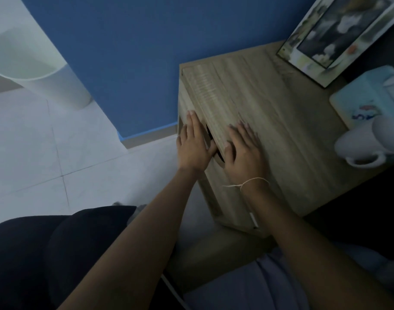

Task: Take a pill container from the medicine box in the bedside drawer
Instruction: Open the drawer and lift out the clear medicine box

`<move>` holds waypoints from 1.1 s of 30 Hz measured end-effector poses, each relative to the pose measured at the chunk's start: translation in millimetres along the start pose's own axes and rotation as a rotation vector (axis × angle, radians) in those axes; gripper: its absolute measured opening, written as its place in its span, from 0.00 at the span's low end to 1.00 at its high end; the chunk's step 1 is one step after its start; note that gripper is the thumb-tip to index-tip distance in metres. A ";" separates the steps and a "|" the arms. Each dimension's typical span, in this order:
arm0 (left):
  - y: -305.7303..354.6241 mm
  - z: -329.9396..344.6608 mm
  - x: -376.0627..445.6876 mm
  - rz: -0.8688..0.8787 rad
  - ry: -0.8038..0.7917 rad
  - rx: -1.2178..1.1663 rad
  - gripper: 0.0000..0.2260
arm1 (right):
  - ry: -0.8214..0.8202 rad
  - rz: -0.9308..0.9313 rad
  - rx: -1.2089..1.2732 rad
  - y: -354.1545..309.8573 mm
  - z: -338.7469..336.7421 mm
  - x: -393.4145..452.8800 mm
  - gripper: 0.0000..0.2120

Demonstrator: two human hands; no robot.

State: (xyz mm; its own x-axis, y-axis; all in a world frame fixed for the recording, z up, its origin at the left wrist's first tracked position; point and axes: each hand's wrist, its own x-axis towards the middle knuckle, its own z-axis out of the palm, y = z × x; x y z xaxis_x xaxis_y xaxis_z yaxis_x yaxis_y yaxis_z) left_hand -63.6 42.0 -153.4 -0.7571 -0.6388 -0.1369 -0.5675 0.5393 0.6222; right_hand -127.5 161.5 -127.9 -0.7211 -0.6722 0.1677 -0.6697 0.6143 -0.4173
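Wooden bedside cabinet (pixel 269 130) against blue wall (pixel 135 52), drawer front (pixel 191 113) closed, long axis running away from the viewer, left hand (pixel 192 144) flat, fingers extended against drawer front, right hand (pixel 245 151) spread on cabinet top, thumbs at dark handle cut-out (pixel 214 144), pill container not visible.

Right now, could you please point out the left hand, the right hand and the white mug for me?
left hand (pixel 192 146): head view, back of the hand.
right hand (pixel 244 151): head view, back of the hand.
white mug (pixel 359 145): head view, its outer wall.

Pale wood-grain bedside cabinet (pixel 269 130), blue wall (pixel 135 52), white mug (pixel 359 144), perhaps pale-blue box (pixel 361 95).
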 end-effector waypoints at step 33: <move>-117.6 -128.6 -82.2 -0.007 -0.088 0.567 0.30 | -0.087 0.025 -0.204 -6.5 -10.8 -1.8 0.26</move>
State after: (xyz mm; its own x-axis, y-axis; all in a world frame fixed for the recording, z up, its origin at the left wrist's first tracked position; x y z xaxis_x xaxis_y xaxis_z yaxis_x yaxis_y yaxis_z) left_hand 107.0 -39.4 -116.1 -0.7632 -0.6081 -0.2185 -0.6389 0.7608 0.1139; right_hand -123.8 163.2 -115.8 -0.7259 -0.6834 0.0781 -0.6801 0.6962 -0.2296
